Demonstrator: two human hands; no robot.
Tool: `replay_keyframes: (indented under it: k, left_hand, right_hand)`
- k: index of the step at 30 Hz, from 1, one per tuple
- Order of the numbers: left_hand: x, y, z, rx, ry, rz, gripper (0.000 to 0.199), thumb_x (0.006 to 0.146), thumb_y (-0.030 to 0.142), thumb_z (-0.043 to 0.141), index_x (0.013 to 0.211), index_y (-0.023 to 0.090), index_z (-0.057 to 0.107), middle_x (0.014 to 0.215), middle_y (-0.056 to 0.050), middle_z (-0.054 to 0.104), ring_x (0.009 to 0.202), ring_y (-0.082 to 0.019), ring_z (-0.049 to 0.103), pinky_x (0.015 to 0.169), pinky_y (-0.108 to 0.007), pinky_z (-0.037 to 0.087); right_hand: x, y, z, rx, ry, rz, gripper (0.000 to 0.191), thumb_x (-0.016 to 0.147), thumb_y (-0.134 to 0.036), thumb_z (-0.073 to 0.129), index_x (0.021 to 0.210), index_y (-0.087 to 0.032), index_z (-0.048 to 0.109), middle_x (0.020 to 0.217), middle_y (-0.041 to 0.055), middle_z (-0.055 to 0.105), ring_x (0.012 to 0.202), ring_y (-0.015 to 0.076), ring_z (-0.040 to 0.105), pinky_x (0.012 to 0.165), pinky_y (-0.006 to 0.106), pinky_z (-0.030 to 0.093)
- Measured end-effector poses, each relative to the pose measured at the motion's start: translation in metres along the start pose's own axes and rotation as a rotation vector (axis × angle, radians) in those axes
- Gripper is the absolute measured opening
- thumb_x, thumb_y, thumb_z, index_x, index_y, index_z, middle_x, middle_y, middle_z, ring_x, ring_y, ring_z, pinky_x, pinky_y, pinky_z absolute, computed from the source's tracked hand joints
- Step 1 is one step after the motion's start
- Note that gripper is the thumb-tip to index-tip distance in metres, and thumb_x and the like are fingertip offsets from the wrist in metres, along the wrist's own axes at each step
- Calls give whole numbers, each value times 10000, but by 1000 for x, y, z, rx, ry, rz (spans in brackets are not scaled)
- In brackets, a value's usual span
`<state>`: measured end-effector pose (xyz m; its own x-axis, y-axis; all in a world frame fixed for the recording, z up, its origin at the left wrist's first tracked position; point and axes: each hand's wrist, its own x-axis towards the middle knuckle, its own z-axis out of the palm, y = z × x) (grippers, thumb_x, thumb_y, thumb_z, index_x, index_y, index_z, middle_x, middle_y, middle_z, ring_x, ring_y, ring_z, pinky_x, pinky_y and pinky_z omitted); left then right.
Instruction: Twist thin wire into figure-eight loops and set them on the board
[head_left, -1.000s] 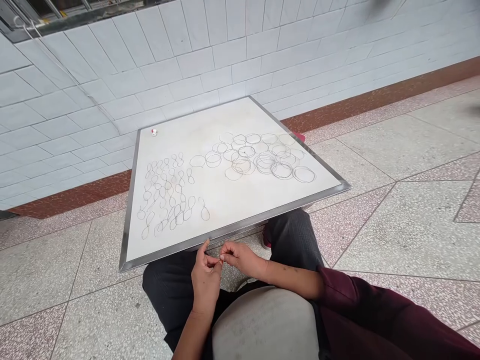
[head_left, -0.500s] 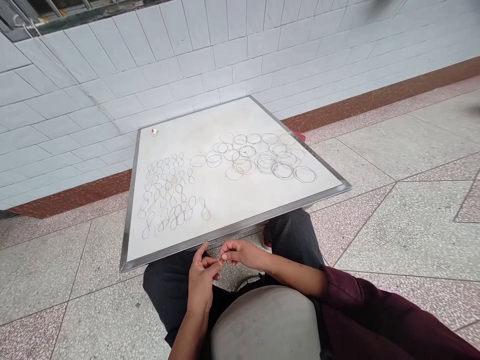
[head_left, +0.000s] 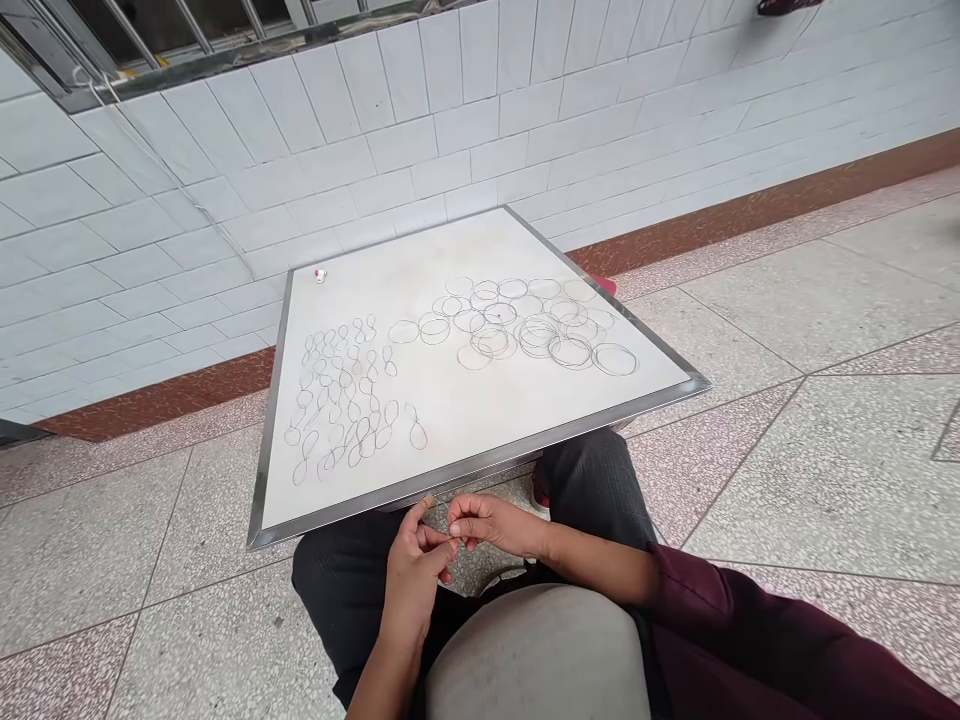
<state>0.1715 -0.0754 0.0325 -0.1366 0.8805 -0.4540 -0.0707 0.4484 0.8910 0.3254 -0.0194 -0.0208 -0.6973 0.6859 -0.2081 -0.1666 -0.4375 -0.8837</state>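
In front of the near table edge, my left hand [head_left: 418,560] and my right hand [head_left: 491,525] meet fingertip to fingertip. Both pinch what looks like a thin wire, mostly hidden by the fingers; my left index finger points up beside the table edge. On the white table [head_left: 480,430], wire loops twisted into figure eights [head_left: 349,400] lie in rows at the left. One twisted loop [head_left: 417,430] sits slightly apart from them, nearest my hands. Several round wire rings [head_left: 536,330] overlap across the right half.
A grey metal rim [head_left: 480,465] borders the table. A small white and red object [head_left: 320,276] rests in its far left corner. Behind stands a white tiled wall [head_left: 420,130] with a barred window [head_left: 217,25]. My legs [head_left: 600,480] are under the near edge.
The view has tilted up slightly, so the table and hands appear lower. My hands stay together at the fingertips, and the small wire loop that showed above them is now barely visible.
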Motion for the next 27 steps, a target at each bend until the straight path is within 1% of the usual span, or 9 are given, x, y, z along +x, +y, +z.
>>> replay_keyframes:
  k: [3,6,8,10,13,16,19,22,27]
  left_hand:
    - [1,-5,0,182,34,118,789,674,249,709,1416,135,465,637,49,570,539,-137,501,512,-260,417]
    - [3,-12,2,418,114,287,655,726,240,645,1371,193,542,634,41,578,585,-166,540,606,-290,431]
    - [5,-16,4,466,137,336,611,731,230,631,1339,206,575,635,35,585,615,-178,552,638,-295,430]
    - [9,-19,4,365,114,280,659,726,241,647,1369,169,525,643,33,595,603,-176,545,616,-291,431]
    - [12,-21,3,101,69,155,788,721,287,708,1420,99,394,651,39,601,585,-158,533,588,-278,434]
    - [13,-20,2,-52,47,140,795,721,309,751,1394,94,387,678,36,624,624,-140,556,658,-277,447]
    - [13,-17,3,-104,55,162,790,714,315,772,1382,113,401,702,34,647,644,-134,582,693,-281,446]
    - [12,-13,5,-117,63,161,800,697,327,787,1380,134,419,698,39,646,635,-138,597,669,-280,444]
    - [12,-9,7,-153,15,131,827,673,291,800,1392,144,418,749,19,673,685,-151,622,683,-286,454]
  right_hand:
    - [1,7,4,-50,53,-17,409,747,-555,731,807,-178,585,724,-33,579,620,102,529,639,260,437]
    - [4,18,6,-58,144,26,353,742,-496,740,778,-191,566,700,-41,570,597,106,528,629,264,442]
    - [7,22,7,-42,209,62,324,738,-453,740,757,-195,546,684,-45,563,579,102,514,616,262,439]
    - [9,22,8,-36,236,65,308,740,-433,730,755,-193,537,686,-41,563,577,102,508,605,261,440]
    - [10,13,9,-80,199,-9,305,739,-437,716,775,-189,542,706,-26,566,628,120,527,605,264,451]
    - [9,4,10,-134,181,-91,302,757,-448,693,794,-191,541,715,-21,564,659,129,533,601,262,455]
    - [9,1,13,-138,213,-121,319,764,-475,688,802,-193,544,689,-28,557,647,127,527,586,256,446]
    - [10,0,14,-114,254,-122,351,739,-497,713,807,-189,558,681,-32,560,619,115,512,574,250,432]
    - [7,-10,14,-104,281,-110,329,730,-465,731,809,-184,578,691,-38,572,598,93,502,584,239,423]
